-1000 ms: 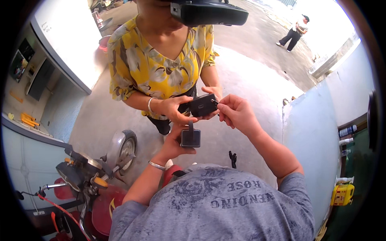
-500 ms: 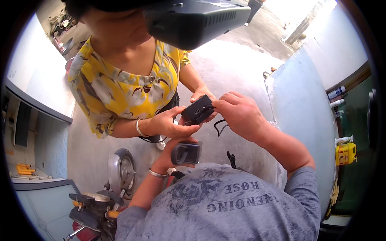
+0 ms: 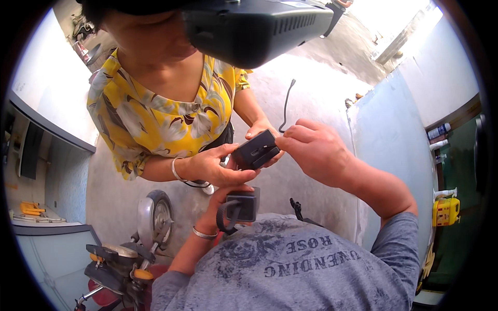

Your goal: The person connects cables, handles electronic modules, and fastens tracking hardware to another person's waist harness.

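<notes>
My left hand [image 3: 218, 202] is closed round a boxy black device [image 3: 249, 205] with a loop-like strap, close to my grey shirt; most of its fingers are hidden behind it. Fingertips of my right hand [image 3: 316, 153] are pinched together at the right corner of a black box [image 3: 254, 153] with a small port in its face. A thin black cable [image 3: 287, 106] rises from beside those fingertips, its free end pointing up and away. Facing me, a person in a yellow floral blouse [image 3: 171, 114] holds the box in both hands, just beyond my left hand.
A motorcycle [image 3: 124, 264] stands at the lower left, its wheel [image 3: 162, 220] near my left arm. A pale blue wall [image 3: 391, 140] runs along the right, with a yellow container [image 3: 446, 211] beyond. A large black headset [image 3: 259, 31] overhangs the top. Another person stands far off.
The cable, which hung in a bend below my right hand, now points upward above it. My right hand has shifted slightly. The device at my left hand has turned and sits slightly lower.
</notes>
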`<state>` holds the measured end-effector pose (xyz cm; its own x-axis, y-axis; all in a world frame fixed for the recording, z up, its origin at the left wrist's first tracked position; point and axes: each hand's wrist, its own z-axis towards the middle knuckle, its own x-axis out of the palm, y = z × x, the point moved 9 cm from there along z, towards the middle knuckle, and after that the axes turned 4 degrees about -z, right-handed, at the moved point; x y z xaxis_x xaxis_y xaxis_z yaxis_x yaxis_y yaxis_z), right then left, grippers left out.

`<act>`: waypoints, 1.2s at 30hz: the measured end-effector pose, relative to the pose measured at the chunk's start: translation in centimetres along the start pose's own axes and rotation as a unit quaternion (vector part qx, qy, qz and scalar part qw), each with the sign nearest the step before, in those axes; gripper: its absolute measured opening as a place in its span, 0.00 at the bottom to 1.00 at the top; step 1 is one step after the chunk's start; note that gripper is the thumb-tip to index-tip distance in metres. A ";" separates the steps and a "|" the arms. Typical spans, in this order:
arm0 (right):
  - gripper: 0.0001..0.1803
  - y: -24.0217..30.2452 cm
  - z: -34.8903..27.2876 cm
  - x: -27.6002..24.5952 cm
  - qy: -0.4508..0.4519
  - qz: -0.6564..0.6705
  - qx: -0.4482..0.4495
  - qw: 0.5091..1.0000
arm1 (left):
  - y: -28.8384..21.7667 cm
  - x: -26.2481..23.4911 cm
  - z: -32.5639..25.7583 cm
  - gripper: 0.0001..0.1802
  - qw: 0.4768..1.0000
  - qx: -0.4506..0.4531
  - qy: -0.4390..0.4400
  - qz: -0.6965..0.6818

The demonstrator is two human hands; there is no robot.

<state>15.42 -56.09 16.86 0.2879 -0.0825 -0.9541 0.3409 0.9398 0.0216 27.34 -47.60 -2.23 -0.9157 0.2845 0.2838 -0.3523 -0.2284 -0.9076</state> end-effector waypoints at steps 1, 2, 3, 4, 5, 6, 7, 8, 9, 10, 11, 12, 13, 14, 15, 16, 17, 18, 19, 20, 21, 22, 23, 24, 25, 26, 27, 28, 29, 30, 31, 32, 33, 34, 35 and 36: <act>0.09 0.2 0.2 -0.3 -0.001 0.001 -0.006 1.000 | -0.1 0.1 0.0 0.44 1.000 0.004 -0.007 0.003; 0.13 0.6 0.4 -0.3 0.013 -0.008 -0.022 1.000 | -0.2 0.2 0.0 0.44 1.000 0.006 -0.013 0.007; 0.17 1.0 0.6 -0.2 0.027 -0.017 -0.038 0.999 | -0.3 0.3 0.0 0.44 1.000 0.009 -0.019 0.010; 0.17 1.0 0.8 -0.3 0.026 -0.015 -0.045 0.999 | -0.5 0.4 0.0 0.44 0.999 0.022 -0.022 0.019; 0.18 1.1 1.0 -0.4 0.028 -0.020 -0.056 0.998 | -0.6 0.5 -0.1 0.44 0.999 0.030 -0.026 0.026; 0.18 1.2 1.2 -0.4 0.031 -0.024 -0.066 0.997 | -0.7 0.6 -0.1 0.44 0.998 0.037 -0.031 0.033; 0.18 1.4 1.4 -0.7 0.031 -0.024 -0.073 0.997 | -0.8 0.7 -0.1 0.44 0.996 0.048 -0.043 0.055; 0.18 2.0 1.6 -0.9 0.039 -0.029 -0.097 0.994 | -0.6 0.7 -0.1 0.45 0.995 0.055 -0.051 0.067; 0.18 2.5 1.8 -0.9 0.046 -0.034 -0.120 0.991 | -0.4 0.7 -0.1 0.45 0.993 0.062 -0.060 0.080; 0.18 2.6 2.0 -1.0 0.046 -0.037 -0.126 0.990 | -0.5 0.8 0.1 0.45 0.989 0.089 -0.056 0.102; 0.17 3.0 2.2 -1.1 0.043 -0.033 -0.146 0.988 | -0.5 1.0 0.2 0.45 0.986 0.106 -0.055 0.113; 0.16 3.4 2.3 -1.2 0.040 -0.028 -0.165 0.985 | -0.6 1.2 0.2 0.45 0.983 0.121 -0.055 0.125; 0.16 3.7 2.6 -1.5 0.041 -0.030 -0.172 0.984 | -0.7 1.3 0.2 0.45 0.981 0.133 -0.072 0.118; 0.11 4.2 2.8 -1.4 0.075 -0.046 -0.184 0.979 | -0.8 1.4 0.2 0.45 0.979 0.146 -0.090 0.111; 0.06 4.6 3.0 -1.1 0.108 -0.062 -0.196 0.973 | -1.0 1.5 0.4 0.45 0.978 0.150 -0.094 0.111; 0.06 4.8 3.2 -1.2 0.110 -0.063 -0.202 0.971 | -1.4 1.6 0.5 0.45 0.974 0.164 -0.109 0.113; 0.05 4.9 3.3 -0.9 0.130 -0.088 -0.214 0.964 | -1.7 1.8 0.5 0.44 0.970 0.177 -0.122 0.115; 0.05 5.0 3.4 -0.6 0.149 -0.113 -0.225 0.956 | -1.7 2.2 0.3 0.44 0.968 0.180 -0.128 0.115; 0.05 5.1 3.6 -0.7 0.151 -0.116 -0.230 0.954 | -1.0 2.0 0.1 0.43 0.975 0.154 -0.154 0.042; 0.04 5.1 3.7 -0.6 0.166 -0.114 -0.234 0.951 | -0.2 1.7 0.0 0.42 0.975 0.127 -0.178 -0.033; 0.04 5.1 3.8 -0.5 0.180 -0.113 -0.238 0.948 | -0.2 1.7 0.0 0.42 0.974 0.131 -0.181 -0.034; 0.04 5.2 3.9 -0.6 0.181 -0.117 -0.242 0.946 | -0.7 1.9 0.2 0.42 0.973 0.156 -0.168 -0.003; 0.04 5.1 4.1 -0.6 0.194 -0.111 -0.232 0.947 | -1.3 2.1 0.4 0.42 0.971 0.180 -0.156 0.029; 0.04 4.9 4.2 -0.7 0.206 -0.106 -0.221 0.947 | -1.6 1.8 0.6 0.42 0.970 0.185 -0.157 0.028; 0.04 4.8 4.3 -0.6 0.209 -0.108 -0.225 0.946 | -2.1 1.8 0.7 0.42 0.969 0.190 -0.148 0.055; 0.05 4.5 4.7 -0.7 0.205 -0.091 -0.205 0.953 | -2.6 2.0 0.8 0.42 0.967 0.196 -0.138 0.082; 0.07 4.1 5.2 -0.8 0.202 -0.075 -0.185 0.959 | -2.9 2.2 0.9 0.42 0.966 0.198 -0.142 0.080; 0.07 4.1 5.3 -0.9 0.204 -0.076 -0.187 0.958 | -3.2 2.3 0.9 0.43 0.966 0.198 -0.154 0.057; 0.07 3.9 5.6 -1.1 0.203 -0.083 -0.183 0.958 | -3.3 2.2 0.9 0.44 0.966 0.197 -0.166 0.033; 0.07 3.7 5.8 -1.3 0.201 -0.090 -0.180 0.959 | -3.1 2.2 0.9 0.44 0.965 0.199 -0.169 0.032; 0.08 3.6 6.0 -1.3 0.201 -0.088 -0.184 0.958 | -2.8 2.2 1.0 0.43 0.968 0.189 -0.160 0.033; 0.08 3.5 6.3 -1.5 0.198 -0.088 -0.187 0.958 | -2.5 2.2 1.2 0.43 0.972 0.179 -0.152 0.033; 0.08 3.8 6.5 -1.7 0.204 -0.096 -0.199 0.954 | -2.6 2.2 1.2 0.43 0.971 0.181 -0.153 0.038; 0.08 3.9 6.6 -1.6 0.209 -0.101 -0.209 0.950 | -2.8 2.3 1.4 0.43 0.972 0.168 -0.152 0.052; 0.08 3.9 6.8 -1.7 0.204 -0.098 -0.212 0.951 | -2.8 2.4 1.5 0.43 0.974 0.156 -0.152 0.067; 0.08 3.8 6.7 -1.4 0.224 -0.093 -0.212 0.947 | -2.8 2.7 1.6 0.43 0.973 0.155 -0.155 0.073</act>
<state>22.33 -54.65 20.26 -0.1824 -0.1998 -0.9627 -0.0695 0.9793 -0.1901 25.52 -47.69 1.56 -0.9581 -0.0553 0.2812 -0.2109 -0.5283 -0.8224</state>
